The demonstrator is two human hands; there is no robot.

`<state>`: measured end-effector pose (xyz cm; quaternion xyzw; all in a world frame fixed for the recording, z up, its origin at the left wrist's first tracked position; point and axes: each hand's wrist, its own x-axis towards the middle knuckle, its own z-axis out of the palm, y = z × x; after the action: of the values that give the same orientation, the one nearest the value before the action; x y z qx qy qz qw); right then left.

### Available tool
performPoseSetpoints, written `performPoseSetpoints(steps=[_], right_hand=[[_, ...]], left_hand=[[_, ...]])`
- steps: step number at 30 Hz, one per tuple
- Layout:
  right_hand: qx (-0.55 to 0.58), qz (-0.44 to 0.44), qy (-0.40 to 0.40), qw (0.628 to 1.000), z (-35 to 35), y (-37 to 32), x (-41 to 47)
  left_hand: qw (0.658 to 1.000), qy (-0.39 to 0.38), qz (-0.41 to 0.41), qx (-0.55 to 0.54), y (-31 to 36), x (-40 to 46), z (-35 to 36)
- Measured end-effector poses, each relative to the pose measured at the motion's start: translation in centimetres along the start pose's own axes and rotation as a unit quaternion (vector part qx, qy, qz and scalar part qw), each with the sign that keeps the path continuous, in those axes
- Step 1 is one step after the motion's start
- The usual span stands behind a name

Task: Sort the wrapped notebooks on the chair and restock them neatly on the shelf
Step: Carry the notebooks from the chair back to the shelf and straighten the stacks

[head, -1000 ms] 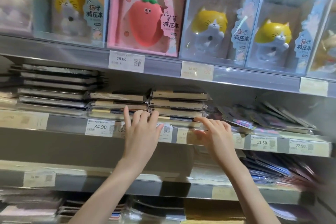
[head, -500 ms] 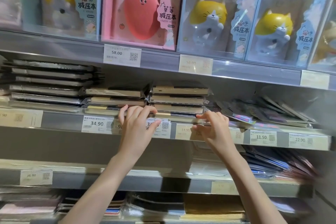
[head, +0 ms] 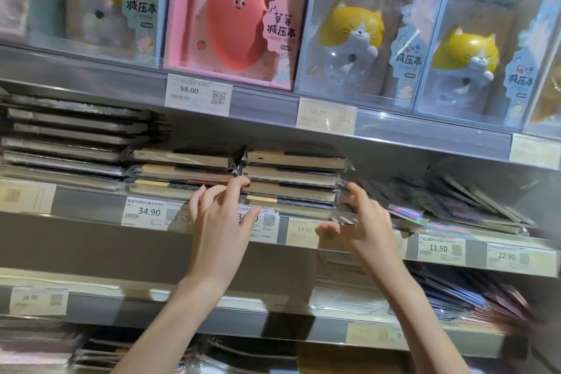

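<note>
Two stacks of wrapped notebooks lie flat on the middle shelf (head: pixel 88 206), a middle stack (head: pixel 182 171) and a right stack (head: pixel 291 173). My left hand (head: pixel 221 222) has its fingers curled over the left end of the lowest notebooks (head: pixel 291 199) in the right stack, thumb below at the shelf rail. At the right end, my right hand (head: pixel 362 222) pinches the plastic-wrapped corner of the same lowest notebooks, index finger raised against the stack's corner. The chair is out of view.
A taller pile of dark wrapped notebooks (head: pixel 69 133) sits to the left. Loose thin packets (head: pixel 455 200) lie fanned out to the right. Boxed cat and strawberry toys (head: pixel 233 18) fill the shelf above. Price labels (head: pixel 145 212) line the rails, with more stock on lower shelves.
Both hands' fingers were straight against the stack fronts and have curled around the bottom of the right stack. The hands stayed at the same spot on the shelf.
</note>
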<state>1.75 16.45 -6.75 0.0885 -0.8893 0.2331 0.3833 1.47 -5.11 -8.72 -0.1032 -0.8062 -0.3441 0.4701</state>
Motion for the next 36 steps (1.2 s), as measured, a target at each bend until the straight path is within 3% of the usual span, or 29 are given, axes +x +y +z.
performPoseSetpoints(steps=[2, 9, 21, 26, 36], right_hand=[[-0.005, 0.001, -0.027, 1.000, 0.1, 0.0, 0.2], [0.042, 0.001, -0.001, 0.999, 0.7, 0.1, -0.1], [0.022, -0.082, 0.058, 0.995, 0.9, 0.3, -0.5], [0.092, -0.064, 0.056, 0.992, 0.5, 0.4, -0.7], [0.132, -0.068, -0.021, 0.989, -0.2, -0.3, 1.1]], left_hand=[[0.999, -0.004, -0.025, -0.030, 0.2, 0.2, -0.3], [0.997, 0.005, -0.056, -0.057, 0.5, 0.5, -0.4], [0.997, 0.020, -0.005, -0.074, -0.8, -0.1, 0.3], [0.988, 0.047, -0.009, -0.145, -1.0, 0.0, -0.7], [0.997, 0.019, 0.052, -0.061, -1.3, 0.3, 0.4]])
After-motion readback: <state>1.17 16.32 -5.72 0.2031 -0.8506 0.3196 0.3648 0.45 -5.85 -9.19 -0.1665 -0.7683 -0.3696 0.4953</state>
